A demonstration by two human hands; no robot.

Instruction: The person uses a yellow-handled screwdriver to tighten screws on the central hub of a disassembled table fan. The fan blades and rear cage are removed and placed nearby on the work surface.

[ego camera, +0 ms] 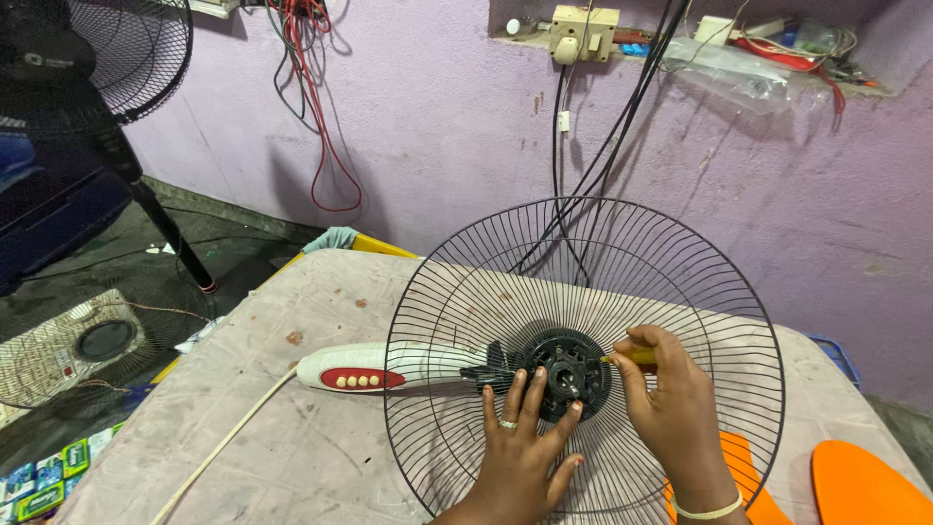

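Note:
A black wire fan guard (583, 282) stands on edge on the table, fixed to a black motor hub (567, 369). Behind it lies the fan's white body with a red button panel (364, 374). My left hand (520, 452), with a ring on one finger, lies flat against the guard wires just below the hub. My right hand (666, 399) grips a yellow-handled screwdriver (632, 357) whose tip points at the hub's right side.
A stained table (311, 457) carries the fan; a white cord (228, 437) trails off its left edge. Orange fan blades (865, 486) lie at the right. A black standing fan (107, 58) is at far left. Cables hang on the purple wall (437, 126).

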